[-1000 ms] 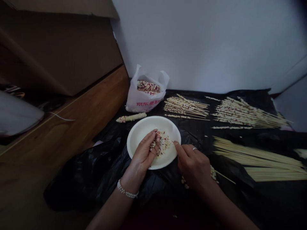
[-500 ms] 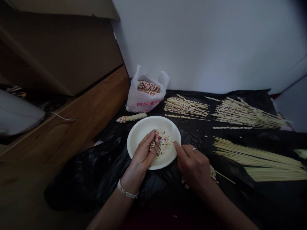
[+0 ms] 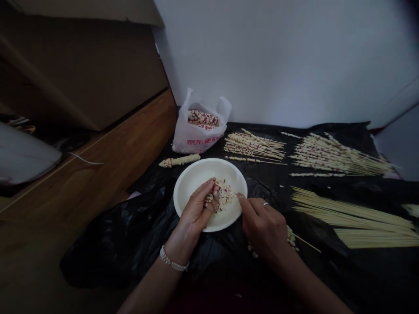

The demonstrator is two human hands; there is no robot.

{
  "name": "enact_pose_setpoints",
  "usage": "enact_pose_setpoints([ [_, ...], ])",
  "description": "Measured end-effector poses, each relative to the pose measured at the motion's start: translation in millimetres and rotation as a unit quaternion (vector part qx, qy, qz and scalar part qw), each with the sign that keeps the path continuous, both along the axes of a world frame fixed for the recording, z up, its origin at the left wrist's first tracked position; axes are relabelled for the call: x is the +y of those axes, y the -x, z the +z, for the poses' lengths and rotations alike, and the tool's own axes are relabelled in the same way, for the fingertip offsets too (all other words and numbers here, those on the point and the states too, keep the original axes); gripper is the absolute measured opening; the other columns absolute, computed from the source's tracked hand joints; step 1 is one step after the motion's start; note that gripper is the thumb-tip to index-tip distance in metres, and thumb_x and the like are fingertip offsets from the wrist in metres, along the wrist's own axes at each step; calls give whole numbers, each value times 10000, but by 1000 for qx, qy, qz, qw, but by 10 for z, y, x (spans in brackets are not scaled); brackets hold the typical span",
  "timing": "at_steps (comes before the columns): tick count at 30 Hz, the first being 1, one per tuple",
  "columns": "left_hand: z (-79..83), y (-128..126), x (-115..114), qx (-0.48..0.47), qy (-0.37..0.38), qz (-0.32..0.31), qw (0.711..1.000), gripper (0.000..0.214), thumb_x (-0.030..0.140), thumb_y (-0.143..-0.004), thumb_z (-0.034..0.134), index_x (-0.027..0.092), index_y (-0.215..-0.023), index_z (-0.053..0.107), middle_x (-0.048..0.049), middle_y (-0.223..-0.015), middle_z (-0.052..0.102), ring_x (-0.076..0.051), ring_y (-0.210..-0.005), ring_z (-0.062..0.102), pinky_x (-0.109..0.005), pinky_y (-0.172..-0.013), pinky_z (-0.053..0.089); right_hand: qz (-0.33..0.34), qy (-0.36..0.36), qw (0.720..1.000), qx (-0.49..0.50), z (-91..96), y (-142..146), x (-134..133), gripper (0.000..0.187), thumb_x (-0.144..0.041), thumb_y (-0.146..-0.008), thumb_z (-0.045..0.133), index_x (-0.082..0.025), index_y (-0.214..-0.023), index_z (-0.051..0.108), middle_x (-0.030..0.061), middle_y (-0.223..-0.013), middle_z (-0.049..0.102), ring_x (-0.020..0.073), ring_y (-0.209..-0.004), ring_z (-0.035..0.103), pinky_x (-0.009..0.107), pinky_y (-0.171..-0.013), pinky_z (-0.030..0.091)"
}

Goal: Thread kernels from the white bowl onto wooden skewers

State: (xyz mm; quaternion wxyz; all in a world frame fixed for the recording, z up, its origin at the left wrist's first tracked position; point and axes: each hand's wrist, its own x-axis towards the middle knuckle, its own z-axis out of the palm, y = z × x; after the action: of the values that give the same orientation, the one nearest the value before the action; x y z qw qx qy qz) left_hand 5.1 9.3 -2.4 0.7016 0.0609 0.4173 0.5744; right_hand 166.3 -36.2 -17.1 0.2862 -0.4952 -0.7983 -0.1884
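A white plate (image 3: 193,179) sits on black plastic sheeting and holds a small heap of white and red corn kernels (image 3: 225,194). My left hand (image 3: 198,208) rests over the plate's near side, fingers pinched on a few kernels. My right hand (image 3: 263,226) lies at the plate's right edge, closed on a thin bamboo skewer (image 3: 306,242) with kernels threaded on it; the stick's end juts out to the right behind the hand. A ring shows on one finger.
A white plastic bag (image 3: 199,131) with corn cobs stands behind the plate, a bare cob (image 3: 180,161) beside it. Two piles of threaded skewers (image 3: 253,146) (image 3: 334,155) lie at the back. Plain bamboo sticks (image 3: 360,216) lie at the right. Wooden floor at left.
Almost nothing has moved. My left fingers shifted slightly over the kernels; my right hand stayed in place.
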Motion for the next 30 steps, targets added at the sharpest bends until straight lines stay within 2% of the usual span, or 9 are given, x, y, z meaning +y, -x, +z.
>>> enact_pose_setpoints([
  [6,33,13,10,-57,37,0,998,106,106,-783,670,99,-888,687,-46,-809,666,-76,-692,622,-145,-659,528,-2,9,1000,-4,-21,-1,0,274,-96,-882,473,-127,-1095,642,18,-708,617,130,-651,524,276,-578,333],
  [21,58,20,-8,-10,36,-10,999,184,65,-693,739,129,-861,695,-31,-834,693,-81,-721,632,-161,-709,524,5,-4,1000,9,7,7,-16,259,-77,-883,467,-108,-1068,646,31,-704,627,124,-640,520,268,-574,328],
  [27,17,4,-40,13,-6,-54,998,123,72,-704,730,125,-812,706,-30,-782,689,-77,-681,631,-151,-661,527,7,2,1000,3,29,22,-29,249,-78,-891,466,-95,-1074,635,30,-705,618,130,-639,516,275,-584,332],
  [30,-13,-47,-73,2,6,-77,997,129,45,-683,739,112,-784,697,-46,-789,690,-90,-682,638,-164,-655,541,7,1,1000,-3,33,37,-32,254,-81,-901,450,-99,-1079,630,26,-701,614,127,-616,500,277,-574,326],
])
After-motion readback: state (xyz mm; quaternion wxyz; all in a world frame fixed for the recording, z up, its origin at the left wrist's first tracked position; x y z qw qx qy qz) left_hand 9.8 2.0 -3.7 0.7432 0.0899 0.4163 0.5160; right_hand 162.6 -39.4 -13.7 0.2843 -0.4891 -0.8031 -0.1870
